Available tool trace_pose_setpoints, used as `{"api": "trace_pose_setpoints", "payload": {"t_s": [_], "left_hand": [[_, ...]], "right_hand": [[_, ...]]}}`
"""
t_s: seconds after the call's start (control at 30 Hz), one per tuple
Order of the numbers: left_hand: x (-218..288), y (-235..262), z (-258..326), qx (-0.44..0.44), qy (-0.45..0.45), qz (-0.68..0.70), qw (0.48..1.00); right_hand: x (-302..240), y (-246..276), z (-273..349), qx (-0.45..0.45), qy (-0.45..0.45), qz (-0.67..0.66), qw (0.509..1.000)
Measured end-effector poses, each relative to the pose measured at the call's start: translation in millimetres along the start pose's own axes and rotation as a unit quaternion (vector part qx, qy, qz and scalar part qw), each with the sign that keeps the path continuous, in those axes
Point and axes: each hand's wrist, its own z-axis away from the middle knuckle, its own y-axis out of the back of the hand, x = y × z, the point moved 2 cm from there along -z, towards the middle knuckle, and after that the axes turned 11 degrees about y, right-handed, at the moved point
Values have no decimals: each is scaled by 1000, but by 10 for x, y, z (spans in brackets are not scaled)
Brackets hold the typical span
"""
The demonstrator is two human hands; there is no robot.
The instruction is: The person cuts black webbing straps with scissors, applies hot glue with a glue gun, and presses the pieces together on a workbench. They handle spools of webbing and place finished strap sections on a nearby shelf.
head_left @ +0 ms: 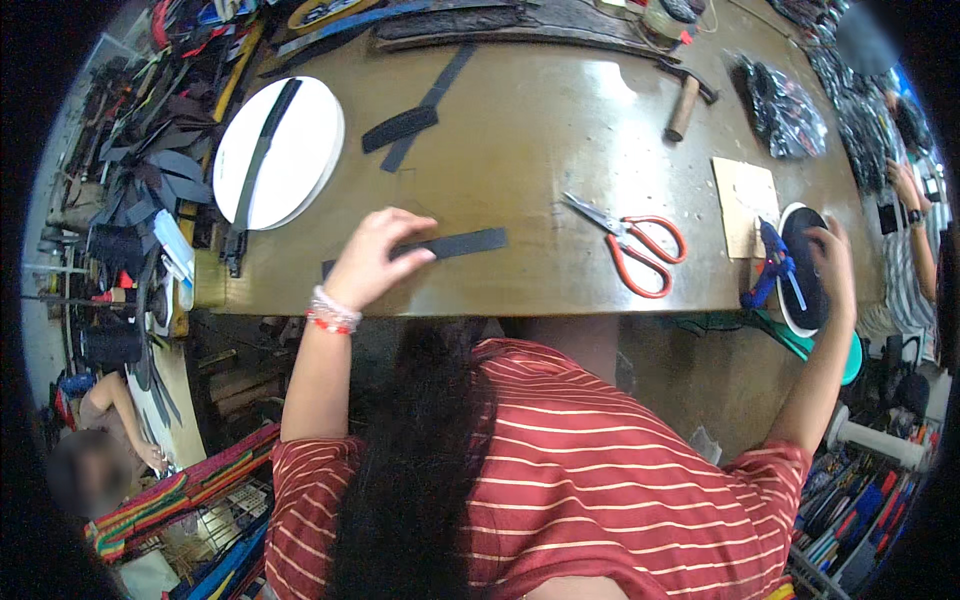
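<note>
My left hand (378,258), with beaded bracelets at the wrist, is over a flat black strip (468,244) near the table's front edge. Its thumb and fingers are spread apart, and the hand covers part of the strip. Far to the right, my right hand (834,262) is at the edge of a black oval pad with a white rim (803,248). Those fingers are bent loosely, with nothing visible gripped in them. Beside that hand, a blue glue gun (775,262) lies partly over the pad. Red-handled scissors (632,248) rest between my hands, blades pointing away to the left.
A white round reel (322,165) with a black band across it stands at left. Further back lie short black strips (402,128), a hammer (684,108) and a clear plastic bag (785,110). A tan card (742,195) is near the glue gun. Other people appear at both sides.
</note>
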Motion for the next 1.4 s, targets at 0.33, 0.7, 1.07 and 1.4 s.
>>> {"api": "trace_pose_setpoints", "payload": {"t_s": [0.33, 0.7, 1.07, 1.4], "left_hand": [[56, -347, -407, 9, -84, -46, 995], [-532, 4, -1464, 210, -9, -122, 970], [102, -379, -1192, -109, -338, -22, 934], [274, -67, -1363, 78, -273, -51, 958]], "right_hand": [[-2769, -346, 89, 3, 105, -143, 984], [-2743, -536, -1768, 155, 25, -94, 983], [-2218, -685, -1031, 243, -52, -179, 952], [-2626, -634, -1142, 272, 96, -144, 947]]}}
